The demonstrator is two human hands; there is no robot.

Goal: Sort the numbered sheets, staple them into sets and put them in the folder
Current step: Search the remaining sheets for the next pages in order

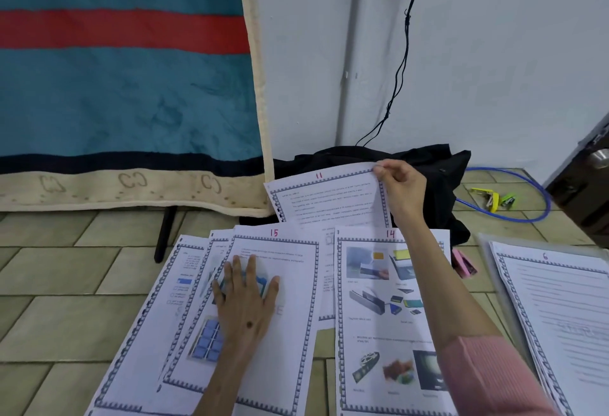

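Observation:
Numbered sheets with chequered borders lie spread on the tiled floor. My left hand (245, 297) rests flat, fingers apart, on the sheet marked 15 (290, 333), which tops a fanned pile. To its right lies the sheet marked 14 (385, 320) with pictures. My right hand (400, 189) pinches the top right corner of the sheet marked 11 (329, 199) and holds it lifted behind the others. At the far right a stack topped by the sheet marked 6 (560, 310) lies on a clear folder (484, 244).
A black bag (438, 165) sits against the wall behind sheet 11. Yellow and green staplers (492, 199) lie inside a blue cable loop (540, 214). A pink stapler (463, 264) sits beside sheet 14. A teal blanket (125, 86) hangs at left; a door (586, 191) at right.

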